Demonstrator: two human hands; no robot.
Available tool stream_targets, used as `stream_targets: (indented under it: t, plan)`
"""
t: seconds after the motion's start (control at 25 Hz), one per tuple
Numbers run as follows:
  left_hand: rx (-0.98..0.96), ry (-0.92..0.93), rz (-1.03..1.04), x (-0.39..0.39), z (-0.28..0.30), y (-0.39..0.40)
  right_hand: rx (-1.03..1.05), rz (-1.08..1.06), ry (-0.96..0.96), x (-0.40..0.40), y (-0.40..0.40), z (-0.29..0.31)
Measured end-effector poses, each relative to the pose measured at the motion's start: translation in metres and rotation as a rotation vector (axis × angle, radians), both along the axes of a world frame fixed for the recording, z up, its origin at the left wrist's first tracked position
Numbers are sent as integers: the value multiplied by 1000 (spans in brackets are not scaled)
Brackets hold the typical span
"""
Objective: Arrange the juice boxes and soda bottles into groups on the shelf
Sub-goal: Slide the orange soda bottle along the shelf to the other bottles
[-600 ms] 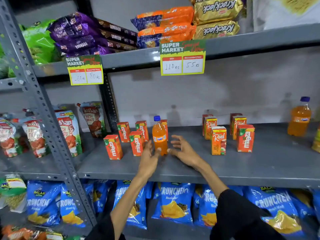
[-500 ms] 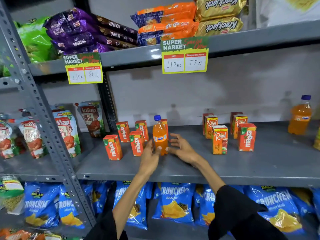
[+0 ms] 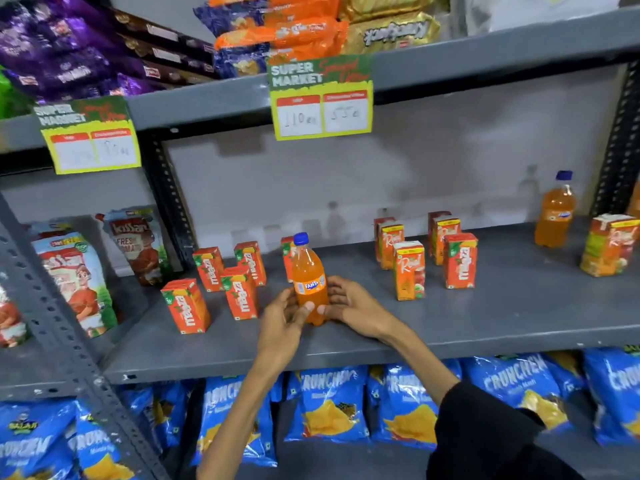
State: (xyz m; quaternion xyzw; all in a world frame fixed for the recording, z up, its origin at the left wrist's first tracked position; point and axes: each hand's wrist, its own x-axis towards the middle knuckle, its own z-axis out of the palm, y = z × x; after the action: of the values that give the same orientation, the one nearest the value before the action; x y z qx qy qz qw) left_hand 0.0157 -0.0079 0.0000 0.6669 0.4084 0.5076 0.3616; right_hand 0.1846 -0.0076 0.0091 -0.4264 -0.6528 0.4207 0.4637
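An orange soda bottle (image 3: pixel 309 278) with a blue cap stands upright on the grey middle shelf (image 3: pixel 485 323). My left hand (image 3: pixel 282 315) and my right hand (image 3: pixel 349 304) wrap its lower half from both sides. Several orange Maaza juice boxes (image 3: pixel 185 304) stand to the left of it; one box is partly hidden behind the bottle. To the right stand Real juice boxes (image 3: pixel 408 270) and one Maaza box (image 3: pixel 460 260). A second soda bottle (image 3: pixel 554 211) is at the far right back, beside another Real box (image 3: pixel 606 249).
Ketchup pouches (image 3: pixel 78 282) fill the neighbouring shelf on the left, past a perforated steel upright (image 3: pixel 52 317). Price tags (image 3: pixel 320 98) hang from the upper shelf holding biscuit packs. Blue chip bags (image 3: pixel 329 407) sit on the shelf below.
Both hands have closed around the soda bottle, which has come forward toward the shelf's front. The view has shifted slightly right and closer.
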Motion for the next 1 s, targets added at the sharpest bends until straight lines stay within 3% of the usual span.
stream_targets:
  t: [0.24,0.68,1.0]
  plan:
    - [14,-64,-47,81,-9,-56,-9,-33,39,87,-68,0]
    - [0,-51,-177,350,-5,-100,4,-201,27,343,-141,16]
    - [-53,137,-107,425,0,-70,150,-483,-152,392,-120,1]
